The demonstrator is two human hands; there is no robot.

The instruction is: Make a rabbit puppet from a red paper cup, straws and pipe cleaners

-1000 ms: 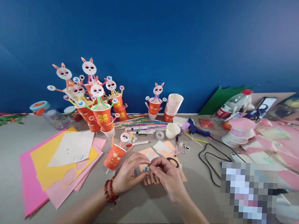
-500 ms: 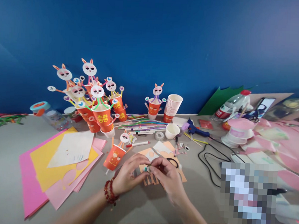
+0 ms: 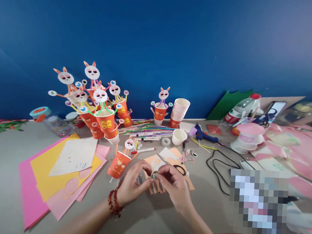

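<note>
Over the orange paper sheets, my right hand [image 3: 174, 186] pinches a small white and green piece [image 3: 154, 174] between thumb and fingertips. It is too small and too covered to name. My left hand [image 3: 133, 184], with red bead bracelets at the wrist, has its thumb and curled fingers at the other side of that piece. Under and behind the fingers lie cut orange paper [image 3: 175, 153] and scissors [image 3: 179, 169] with black handles. Left of my hands a red paper cup [image 3: 119, 165] with a rabbit face [image 3: 129, 144] leans at a tilt.
Several rabbit cups [image 3: 105, 119] crowd the back left, above coloured paper sheets [image 3: 42, 167]. Along the wall are straws and pens [image 3: 147, 130], stacked paper cups [image 3: 180, 109] and a blue glue gun [image 3: 204, 135] with a black cable [image 3: 216, 172]. A plastic bottle [image 3: 242, 107] stands right.
My left fingers have curled and shifted slightly around the small piece, and less of its green shows. My right hand keeps its pinch. The whole view has slid slightly.
</note>
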